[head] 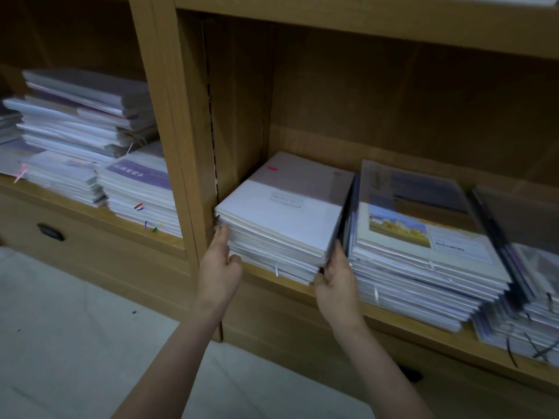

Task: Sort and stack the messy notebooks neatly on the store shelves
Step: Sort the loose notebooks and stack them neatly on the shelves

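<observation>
Between the two hands: white-covered notebook stack, sitting at the left end of the lower shelf, tight against the wooden upright.
Left hand: fingers are lying straight along the stack's left front corner, thumb touching the page edges; the grip is spread and pressing, not curling round anything.
Right hand: fingers are reaching into the narrow gap at the stack's right side, thumb on the front corner; the grip is clasping that corner.
Stack heading: long axis is running from the front edge back into the shelf, slanting slightly rightward away from the hands; short page edges are facing the person.
Done so far, as judged: this stack is looking nearly square, edges mostly flush.
Just right of the right hand: picture-cover stack, touching or almost touching the held stack, lower layers fanning forward.
Further right: dark-edged pile, blurred, leaning, loose cords trailing; still needing order.
Well left of the left hand, past the upright: mixed piles, skewed at several angles; still needing sorting.
Overall: early to middle stage, most piles remaining.
</observation>
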Tool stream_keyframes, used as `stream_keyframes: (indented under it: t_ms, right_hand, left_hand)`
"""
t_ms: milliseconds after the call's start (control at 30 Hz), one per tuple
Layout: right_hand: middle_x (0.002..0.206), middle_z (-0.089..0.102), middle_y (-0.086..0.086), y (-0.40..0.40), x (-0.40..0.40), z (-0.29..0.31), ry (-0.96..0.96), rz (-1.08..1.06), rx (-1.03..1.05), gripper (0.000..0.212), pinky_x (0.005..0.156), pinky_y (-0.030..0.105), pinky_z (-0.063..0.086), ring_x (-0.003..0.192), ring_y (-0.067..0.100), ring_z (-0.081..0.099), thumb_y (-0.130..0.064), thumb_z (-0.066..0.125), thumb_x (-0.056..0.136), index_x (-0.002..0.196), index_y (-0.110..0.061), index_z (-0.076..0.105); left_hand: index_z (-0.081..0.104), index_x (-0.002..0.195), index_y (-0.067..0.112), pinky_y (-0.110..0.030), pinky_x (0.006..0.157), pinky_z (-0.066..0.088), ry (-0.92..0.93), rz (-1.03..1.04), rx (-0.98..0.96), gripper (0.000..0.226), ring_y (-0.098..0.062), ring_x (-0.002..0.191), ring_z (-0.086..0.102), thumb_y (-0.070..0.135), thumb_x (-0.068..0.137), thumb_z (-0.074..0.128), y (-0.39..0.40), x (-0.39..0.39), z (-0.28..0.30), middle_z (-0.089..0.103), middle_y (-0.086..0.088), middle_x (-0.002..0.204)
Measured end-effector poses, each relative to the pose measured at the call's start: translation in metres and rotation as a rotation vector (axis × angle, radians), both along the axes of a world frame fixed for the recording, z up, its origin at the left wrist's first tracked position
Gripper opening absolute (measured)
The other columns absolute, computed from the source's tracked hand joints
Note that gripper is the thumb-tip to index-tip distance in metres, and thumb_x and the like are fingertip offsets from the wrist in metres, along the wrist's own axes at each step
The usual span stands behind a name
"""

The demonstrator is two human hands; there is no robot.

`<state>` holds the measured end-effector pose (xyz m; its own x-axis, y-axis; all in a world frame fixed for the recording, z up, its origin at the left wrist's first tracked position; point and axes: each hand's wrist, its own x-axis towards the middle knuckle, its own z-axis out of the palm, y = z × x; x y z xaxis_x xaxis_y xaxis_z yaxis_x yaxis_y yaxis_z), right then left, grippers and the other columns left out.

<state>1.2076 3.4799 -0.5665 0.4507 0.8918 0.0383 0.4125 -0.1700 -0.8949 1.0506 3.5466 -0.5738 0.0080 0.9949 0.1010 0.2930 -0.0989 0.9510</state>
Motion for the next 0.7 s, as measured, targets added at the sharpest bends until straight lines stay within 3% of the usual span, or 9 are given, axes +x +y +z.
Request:
stream_keyframes:
  t_ms: [100, 267, 367, 433, 567, 633, 700]
  right_hand:
    - [0.143, 0.043, -0.005, 0.002, 0.005, 0.002, 0.089, 0.032, 0.014, 0.080, 0.110, 0.036, 0.036, 0.132, 0.013, 0.041, 0.015, 0.044, 0.088, 0.150, -0.027, 0.016]
    - [0.149, 0.034, -0.007, -0.001, 0.008, 0.000, 0.109, 0.079, -0.018, 0.079, 0.114, 0.033, 0.030, 0.137, 0.012, 0.034, 0.011, 0.045, 0.090, 0.151, -0.028, 0.011]
    - [0.143, 0.040, -0.002, -0.009, 0.003, -0.006, -0.088, 0.095, -0.080, 0.073, 0.101, 0.014, 0.028, 0.129, 0.012, 0.041, -0.002, 0.048, 0.095, 0.152, -0.018, 0.005]
    - [0.137, 0.047, 0.003, -0.010, -0.002, -0.011, -0.151, 0.077, -0.118, 0.070, 0.090, 0.009, 0.029, 0.123, 0.016, 0.047, -0.012, 0.051, 0.096, 0.151, -0.012, 0.009]
    - [0.124, 0.058, 0.009, 0.000, -0.003, -0.023, -0.248, -0.042, -0.097, 0.058, 0.095, 0.024, 0.039, 0.114, 0.022, 0.054, -0.017, 0.052, 0.096, 0.148, -0.012, 0.025]
    - [0.123, 0.057, 0.009, 0.003, -0.003, -0.025, -0.282, -0.066, -0.107, 0.056, 0.097, 0.026, 0.038, 0.117, 0.021, 0.050, -0.020, 0.050, 0.097, 0.147, -0.011, 0.026]
    - [0.116, 0.059, 0.010, 0.004, -0.001, -0.028, -0.321, -0.054, -0.099, 0.054, 0.092, 0.027, 0.041, 0.111, 0.021, 0.053, -0.021, 0.050, 0.097, 0.146, -0.010, 0.030]
  left_hand:
    - [0.017, 0.149, 0.013, -0.039, 0.117, 0.022, 0.010, -0.023, -0.019, 0.068, -0.018, 0.143, 0.021, -0.013, 0.090, 0.039, 0.003, 0.004, 0.000, 0.019, -0.001, 0.156]
    - [0.016, 0.150, 0.015, -0.038, 0.117, 0.023, 0.027, -0.018, -0.011, 0.071, -0.016, 0.143, 0.018, -0.015, 0.089, 0.038, 0.001, 0.006, -0.002, 0.012, 0.002, 0.157]
    - [0.025, 0.148, 0.017, -0.024, 0.095, 0.036, -0.033, 0.073, -0.026, 0.065, -0.007, 0.121, 0.039, -0.011, 0.090, 0.038, -0.006, 0.009, -0.001, 0.039, 0.008, 0.139]
    - [0.037, 0.144, 0.015, -0.019, 0.087, 0.033, -0.095, 0.130, -0.084, 0.060, -0.006, 0.110, 0.044, -0.011, 0.090, 0.036, -0.008, 0.009, -0.004, 0.049, 0.009, 0.127]
    - [0.035, 0.144, 0.009, -0.022, 0.100, 0.030, -0.182, 0.094, -0.232, 0.055, -0.015, 0.133, 0.039, -0.010, 0.092, 0.036, -0.009, 0.010, -0.011, 0.042, -0.002, 0.144]
    - [0.035, 0.143, 0.007, -0.020, 0.096, 0.031, -0.143, 0.098, -0.221, 0.056, -0.016, 0.132, 0.040, -0.013, 0.091, 0.035, -0.009, 0.013, -0.010, 0.044, -0.003, 0.141]
    - [0.039, 0.141, 0.008, -0.021, 0.091, 0.032, -0.063, 0.125, -0.201, 0.057, -0.016, 0.119, 0.050, -0.012, 0.088, 0.036, -0.008, 0.012, -0.008, 0.054, 0.001, 0.125]
